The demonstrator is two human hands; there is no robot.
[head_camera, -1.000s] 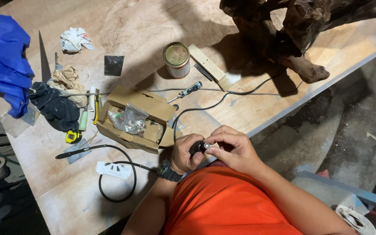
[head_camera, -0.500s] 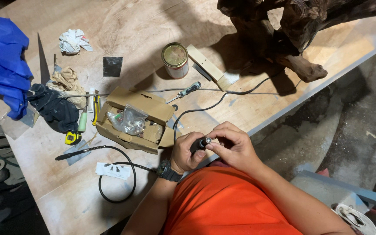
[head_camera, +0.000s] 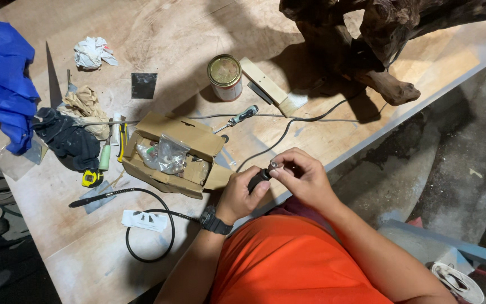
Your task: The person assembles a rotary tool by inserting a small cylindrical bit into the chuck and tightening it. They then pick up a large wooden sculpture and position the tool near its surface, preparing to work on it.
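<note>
Just beside the open brown cardboard box (head_camera: 170, 157), on the side nearest the person, the left hand (head_camera: 237, 197) is wrapped around a small black round tool handle (head_camera: 259, 179), and the right hand (head_camera: 305, 177) pinches its shiny metal tip, so both hands are close together and clamped on it. The tip looks smooth and tiny, so it could slip from the fingers and drop off the rough wooden table (head_camera: 158, 34). The thin black rubber cord (head_camera: 147, 231) curling below the box could also catch on the wrist.
</note>
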